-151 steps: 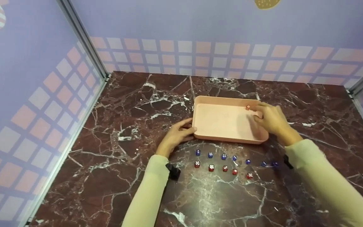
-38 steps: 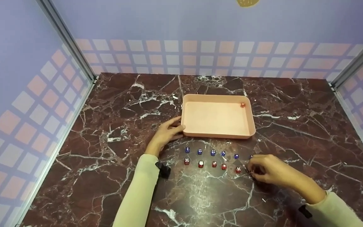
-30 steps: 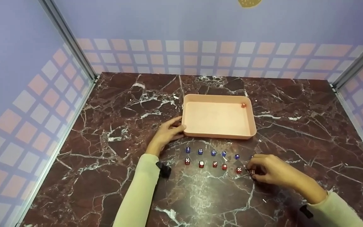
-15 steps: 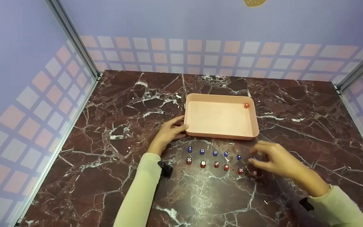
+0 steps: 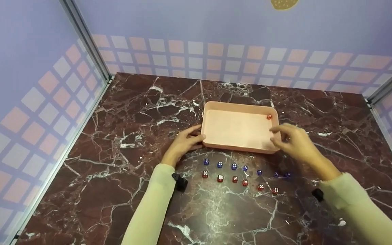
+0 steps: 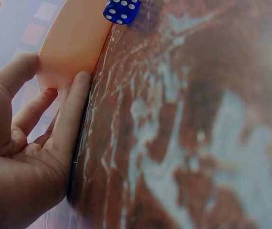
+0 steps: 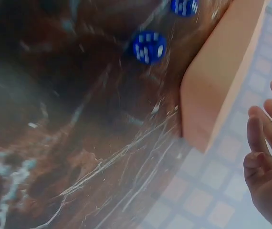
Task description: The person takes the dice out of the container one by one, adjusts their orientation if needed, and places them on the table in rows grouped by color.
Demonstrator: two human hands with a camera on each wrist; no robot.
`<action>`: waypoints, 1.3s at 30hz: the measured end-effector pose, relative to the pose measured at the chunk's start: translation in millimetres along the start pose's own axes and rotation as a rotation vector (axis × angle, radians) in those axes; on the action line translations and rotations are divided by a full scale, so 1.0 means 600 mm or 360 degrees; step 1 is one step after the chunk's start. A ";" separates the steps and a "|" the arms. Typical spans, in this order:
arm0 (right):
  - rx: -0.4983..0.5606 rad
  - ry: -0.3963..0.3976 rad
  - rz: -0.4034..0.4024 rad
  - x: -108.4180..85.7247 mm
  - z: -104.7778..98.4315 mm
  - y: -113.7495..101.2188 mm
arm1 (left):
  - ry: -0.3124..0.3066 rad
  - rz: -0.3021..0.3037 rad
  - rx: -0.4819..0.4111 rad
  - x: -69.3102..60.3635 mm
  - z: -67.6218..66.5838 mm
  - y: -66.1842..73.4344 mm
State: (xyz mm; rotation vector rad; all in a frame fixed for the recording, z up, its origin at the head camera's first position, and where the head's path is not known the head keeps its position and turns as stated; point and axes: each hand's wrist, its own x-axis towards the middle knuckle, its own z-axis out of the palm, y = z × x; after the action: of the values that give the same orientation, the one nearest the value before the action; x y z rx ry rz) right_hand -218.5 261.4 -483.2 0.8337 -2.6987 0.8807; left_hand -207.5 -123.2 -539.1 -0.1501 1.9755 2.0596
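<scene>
A peach rectangular tray (image 5: 237, 131) stands on the marble-patterned table. One red die (image 5: 269, 116) lies in its far right corner. My left hand (image 5: 183, 142) is at the tray's near left corner, its thumb on the rim and fingers against the outer wall, as the left wrist view also shows. Over the tray's right end hovers my right hand (image 5: 294, 140), thumb and index finger bent toward each other; in the right wrist view nothing shows between them. Before the tray, blue dice (image 5: 234, 166) form a row of several, with a row of red dice (image 5: 235, 179) nearer me.
Two blue dice, one of them the rightmost die (image 5: 287, 175), sit close together at the blue row's right end. Patterned panels (image 5: 233, 61) enclose the table at the back and sides. Bare tabletop (image 5: 138, 119) extends left of the tray.
My right hand has gone from the tray to the red row's right end, let go of a red die there, and moved back over the tray. My left hand has stayed at the tray corner.
</scene>
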 end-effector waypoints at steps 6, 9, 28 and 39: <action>-0.0226 0.0013 0.0106 0.056 0.016 0.039 | 0.0009 -0.0011 0.0003 0.000 -0.008 0.001; -0.0327 0.0004 0.0116 0.079 0.025 0.054 | -0.0003 -0.0002 0.0022 0.001 -0.009 0.003; -0.0691 -0.0077 0.0253 0.138 0.057 0.088 | -0.0003 0.0000 0.0007 0.004 -0.002 0.004; -0.0737 -0.0165 0.0336 0.137 0.063 0.082 | -0.0022 0.0012 0.0017 0.004 -0.004 0.000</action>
State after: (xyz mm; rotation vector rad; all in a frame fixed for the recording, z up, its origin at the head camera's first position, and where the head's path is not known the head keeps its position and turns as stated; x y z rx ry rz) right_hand -313.8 234.6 -510.2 0.5120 -2.9391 0.2208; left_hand -209.8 -125.6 -539.8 -0.1260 1.9814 2.0492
